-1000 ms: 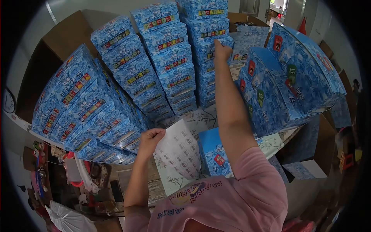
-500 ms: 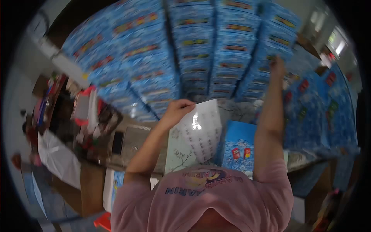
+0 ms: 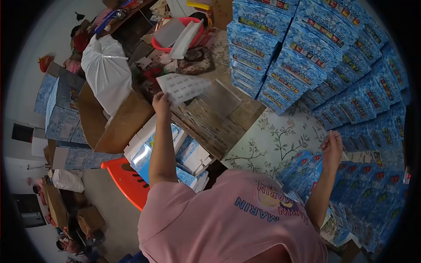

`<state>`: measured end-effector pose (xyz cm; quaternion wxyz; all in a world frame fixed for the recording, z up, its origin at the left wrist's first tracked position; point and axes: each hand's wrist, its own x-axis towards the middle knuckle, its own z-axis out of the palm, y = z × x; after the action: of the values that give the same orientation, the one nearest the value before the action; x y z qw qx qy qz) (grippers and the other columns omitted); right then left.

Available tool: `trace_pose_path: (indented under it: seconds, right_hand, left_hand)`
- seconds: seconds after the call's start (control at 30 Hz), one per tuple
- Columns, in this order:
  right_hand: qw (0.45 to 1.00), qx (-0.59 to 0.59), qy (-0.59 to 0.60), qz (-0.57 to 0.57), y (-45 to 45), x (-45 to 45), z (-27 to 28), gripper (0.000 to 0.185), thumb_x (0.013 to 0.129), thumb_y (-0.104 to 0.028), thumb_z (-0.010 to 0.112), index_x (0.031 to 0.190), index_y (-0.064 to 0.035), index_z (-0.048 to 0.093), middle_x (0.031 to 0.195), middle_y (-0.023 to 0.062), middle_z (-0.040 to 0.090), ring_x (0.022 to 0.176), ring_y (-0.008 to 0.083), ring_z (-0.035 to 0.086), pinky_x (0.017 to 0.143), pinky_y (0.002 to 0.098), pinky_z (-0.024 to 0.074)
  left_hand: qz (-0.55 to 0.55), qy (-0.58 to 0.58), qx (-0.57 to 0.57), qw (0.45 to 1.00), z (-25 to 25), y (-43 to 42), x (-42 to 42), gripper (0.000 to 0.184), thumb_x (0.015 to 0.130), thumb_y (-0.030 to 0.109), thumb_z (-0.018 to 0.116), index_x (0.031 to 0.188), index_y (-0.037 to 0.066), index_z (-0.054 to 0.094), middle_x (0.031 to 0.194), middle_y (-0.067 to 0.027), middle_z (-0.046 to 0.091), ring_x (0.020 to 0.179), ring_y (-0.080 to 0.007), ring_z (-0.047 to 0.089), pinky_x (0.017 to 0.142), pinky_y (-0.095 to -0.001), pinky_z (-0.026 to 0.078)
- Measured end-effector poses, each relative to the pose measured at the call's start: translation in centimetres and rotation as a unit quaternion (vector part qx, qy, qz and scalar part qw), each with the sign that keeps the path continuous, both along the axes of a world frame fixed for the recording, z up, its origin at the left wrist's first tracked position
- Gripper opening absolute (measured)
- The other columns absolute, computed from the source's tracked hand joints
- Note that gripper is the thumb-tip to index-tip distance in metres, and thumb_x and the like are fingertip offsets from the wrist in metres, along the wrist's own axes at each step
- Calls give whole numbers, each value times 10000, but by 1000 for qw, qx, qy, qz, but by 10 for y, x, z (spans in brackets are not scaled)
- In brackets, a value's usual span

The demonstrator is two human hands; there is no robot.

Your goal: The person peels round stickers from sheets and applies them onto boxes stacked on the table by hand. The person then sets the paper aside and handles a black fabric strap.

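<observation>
My left hand (image 3: 161,104) pinches the lower left corner of a white sheet (image 3: 182,89) with rows of small dark printed marks. The sheet is in the air over the left part of the worktable, slightly blurred. My right hand (image 3: 332,147) is raised beside the blue cartons on the right, its fingers curled together; anything small between them is hidden. Closest to that hand are stacked blue printed cartons (image 3: 372,142) and blue packs (image 3: 302,168) with red pictures lying below it.
Tall stacks of blue cartons (image 3: 302,57) stand along the table's far side. A floral mat (image 3: 274,136) covers part of the wooden table (image 3: 210,127). Left are a red basin (image 3: 201,33), a brown box (image 3: 127,125) with a white bag (image 3: 105,65), and an orange chair (image 3: 125,184).
The view has swung left. My left hand has carried the sheet leftward, from over the mat to over the wooden tabletop. My right hand has come down from the carton stack.
</observation>
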<state>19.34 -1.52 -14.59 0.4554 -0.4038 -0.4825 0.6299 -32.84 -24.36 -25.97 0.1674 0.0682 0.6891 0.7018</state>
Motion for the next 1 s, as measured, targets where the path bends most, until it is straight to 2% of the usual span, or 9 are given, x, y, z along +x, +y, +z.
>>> trace_pose_path:
  seconds: [0.07,0.3,0.43,0.5,0.6,0.77,0.9,0.97,1.0]
  right_hand:
    - [1000,1,0,1,-6,-2,-10,114,895,-206,528,842,-110,498,658,1,424,556,96,397,513,277,352]
    - [994,20,-44,-99,-43,4,-14,115,874,-197,553,819,-104,515,586,-14,432,504,78,408,454,237,321]
    - [985,-69,9,-159,-65,12,-17,113,877,-192,545,814,-102,515,587,-16,434,491,72,399,445,243,315]
    - [971,-73,-95,-208,-77,6,-12,107,877,-193,542,818,-106,520,584,-22,425,470,70,379,440,249,308]
    - [971,-80,-109,-195,-88,8,-15,105,876,-200,546,824,-110,529,577,-24,419,461,71,381,432,250,310]
    - [963,-143,-150,-175,-100,6,-18,89,866,-182,554,818,-111,533,586,-22,443,475,74,411,431,248,322]
    - [957,-184,-170,-148,-107,-4,-26,87,844,-162,569,805,-99,523,595,-15,458,474,86,418,432,242,326]
    - [957,-208,-161,-125,-117,-8,-26,101,843,-165,567,794,-92,516,595,-11,453,488,88,424,449,239,329]
    - [958,-230,-145,-88,-121,-12,-27,115,841,-168,565,783,-86,510,594,-7,447,502,90,430,465,236,333]
  left_hand:
    - [101,-5,197,975,7,18,-14,193,761,37,595,926,8,500,774,-41,535,595,-114,498,516,-251,422]
    - [177,-190,197,945,-22,93,-31,277,763,-84,461,1040,-72,475,965,-151,545,836,-276,579,707,-394,518]
    - [236,-276,167,917,-80,120,-47,253,786,-93,444,1031,-90,507,1024,-178,538,852,-287,581,667,-378,516]
    - [252,-268,167,915,-102,128,-66,209,783,-91,442,976,-92,521,1012,-182,535,828,-279,577,643,-363,500]
    - [155,-143,256,943,-117,130,-98,153,760,-107,432,893,-107,507,950,-179,544,789,-292,577,628,-379,497]
    - [128,-262,235,927,-112,135,-126,406,775,-79,419,1181,-62,427,1168,-200,466,990,-384,521,768,-488,476]
    - [140,-26,-23,990,-100,133,-80,471,795,46,563,1223,-38,386,1164,-157,486,1013,-268,514,774,-432,463]
    - [-6,162,-49,986,-88,129,-23,430,820,102,578,1199,-33,426,1085,-144,539,939,-200,547,773,-334,460]
    - [-159,78,-2,984,-77,120,14,371,831,113,570,1158,-31,467,1016,-124,569,896,-179,559,763,-316,458]
